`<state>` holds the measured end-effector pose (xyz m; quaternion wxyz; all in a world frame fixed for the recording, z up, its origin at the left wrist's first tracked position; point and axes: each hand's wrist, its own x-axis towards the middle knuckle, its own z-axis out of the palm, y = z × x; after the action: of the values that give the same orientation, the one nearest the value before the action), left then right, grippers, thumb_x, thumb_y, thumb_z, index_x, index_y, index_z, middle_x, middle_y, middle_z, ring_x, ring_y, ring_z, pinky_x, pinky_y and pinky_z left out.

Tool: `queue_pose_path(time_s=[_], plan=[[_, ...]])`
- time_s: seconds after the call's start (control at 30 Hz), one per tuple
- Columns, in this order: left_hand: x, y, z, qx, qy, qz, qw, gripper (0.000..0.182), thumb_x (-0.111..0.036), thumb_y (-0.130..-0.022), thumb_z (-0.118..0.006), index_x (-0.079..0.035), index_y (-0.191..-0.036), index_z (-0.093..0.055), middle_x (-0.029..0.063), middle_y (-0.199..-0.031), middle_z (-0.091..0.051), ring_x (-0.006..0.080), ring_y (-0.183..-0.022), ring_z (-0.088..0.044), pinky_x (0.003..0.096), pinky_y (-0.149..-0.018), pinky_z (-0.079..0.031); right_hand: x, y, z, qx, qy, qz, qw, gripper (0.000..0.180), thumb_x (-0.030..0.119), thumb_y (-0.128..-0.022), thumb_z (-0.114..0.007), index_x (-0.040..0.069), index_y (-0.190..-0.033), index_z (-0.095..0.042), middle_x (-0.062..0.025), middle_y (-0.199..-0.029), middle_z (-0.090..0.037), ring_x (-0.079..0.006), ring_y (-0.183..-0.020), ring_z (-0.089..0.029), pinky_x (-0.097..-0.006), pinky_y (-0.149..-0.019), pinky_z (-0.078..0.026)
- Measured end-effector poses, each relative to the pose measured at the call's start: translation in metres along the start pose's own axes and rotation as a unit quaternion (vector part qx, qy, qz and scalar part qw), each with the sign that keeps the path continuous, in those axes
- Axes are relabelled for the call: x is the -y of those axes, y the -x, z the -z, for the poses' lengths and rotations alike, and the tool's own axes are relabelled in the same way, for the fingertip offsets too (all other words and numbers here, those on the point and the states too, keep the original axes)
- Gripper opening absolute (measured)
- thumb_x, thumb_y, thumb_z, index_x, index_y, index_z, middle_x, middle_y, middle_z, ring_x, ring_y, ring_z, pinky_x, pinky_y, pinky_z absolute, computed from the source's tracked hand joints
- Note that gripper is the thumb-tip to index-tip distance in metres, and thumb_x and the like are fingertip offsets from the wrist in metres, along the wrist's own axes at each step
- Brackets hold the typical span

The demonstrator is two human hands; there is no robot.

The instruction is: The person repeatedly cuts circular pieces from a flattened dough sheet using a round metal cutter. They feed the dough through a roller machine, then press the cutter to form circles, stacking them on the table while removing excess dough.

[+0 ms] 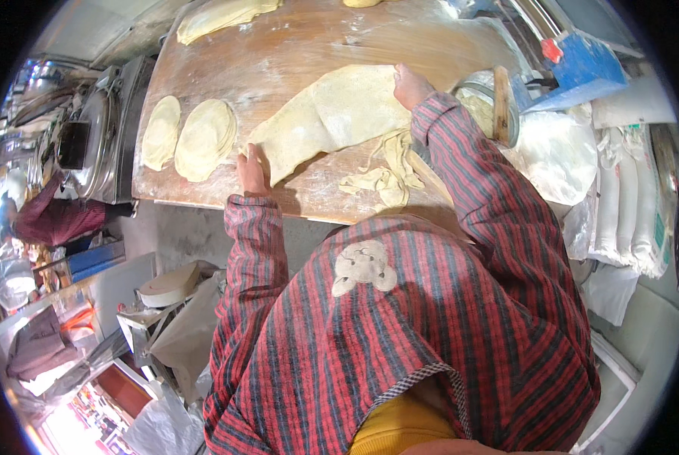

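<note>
A long sheet of rolled dough stretches between my two hands over a floured wooden table. My left hand grips its left end close to the table's front edge. At the far right corner, my right hand pinches the sheet. Just below the sheet lies a loose pile of dough scraps. Left of my left hand rest a stack of oval dough wrappers and a narrower stack of wrappers.
More layered dough lies at the far left of the table. A bowl holding flour or dough, with a wooden-handled tool across it, stands by my right forearm. A blue container is beyond. Another person stands at left.
</note>
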<state>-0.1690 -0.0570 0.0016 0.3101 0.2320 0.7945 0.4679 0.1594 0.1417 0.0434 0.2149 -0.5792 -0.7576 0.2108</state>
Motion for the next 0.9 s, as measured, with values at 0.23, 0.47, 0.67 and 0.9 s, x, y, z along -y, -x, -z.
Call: queue_pose_path(time_s=[0.23, 0.47, 0.67, 0.9], plan=[[0.032, -0.013, 0.000, -0.054, -0.528, -0.264, 0.806, 0.044, -0.034, -0.093, -0.048, -0.001, -0.121, -0.055, 0.0242, -0.114, -0.059, 0.0391, -0.105, -0.056, 0.0466, -0.088, -0.045, 0.005, 0.092, 0.094, -0.111, -0.032, 0.226, 0.967, 0.031, 0.020, -0.089, -0.054, 0.008, -0.117, -0.054, -0.0113, -0.109, -0.056, -0.0312, -0.094, -0.060, -0.0400, -0.082, -0.050], [0.031, -0.023, 0.023, -0.044, -0.166, -0.166, 0.971, 0.054, -0.040, -0.091, -0.052, 0.001, -0.125, -0.053, 0.0209, -0.103, -0.064, 0.0322, -0.094, -0.060, 0.0391, -0.084, -0.046, -0.193, 0.171, 0.228, -0.261, -0.053, 0.008, 0.964, 0.029, 0.009, -0.092, -0.048, 0.004, -0.119, -0.056, -0.0103, -0.122, -0.057, -0.0225, -0.103, -0.059, -0.0340, -0.089, -0.048], [0.058, -0.056, 0.024, 0.203, -0.292, -0.202, 0.913, 0.047, -0.023, -0.093, -0.049, -0.007, -0.137, -0.041, 0.0146, -0.114, -0.053, 0.0253, -0.099, -0.051, 0.0361, -0.081, -0.042, -0.391, 0.167, 0.245, -0.008, 0.345, -0.019, 0.938, 0.026, 0.014, -0.091, -0.045, 0.006, -0.110, -0.061, -0.0146, -0.105, -0.062, -0.0309, -0.094, -0.059, -0.0425, -0.081, -0.048], [0.047, 0.000, 0.031, -0.059, -0.255, -0.089, 0.961, 0.048, -0.038, -0.085, -0.064, 0.000, -0.113, -0.059, 0.0144, -0.089, -0.067, 0.0210, -0.082, -0.063, 0.0335, -0.073, -0.050, -0.445, 0.088, 0.206, 0.023, 0.259, -0.211, 0.942, 0.053, 0.043, -0.086, -0.053, -0.001, -0.115, -0.059, -0.0274, -0.111, -0.061, -0.0410, -0.105, -0.058, -0.0452, -0.091, -0.046]])
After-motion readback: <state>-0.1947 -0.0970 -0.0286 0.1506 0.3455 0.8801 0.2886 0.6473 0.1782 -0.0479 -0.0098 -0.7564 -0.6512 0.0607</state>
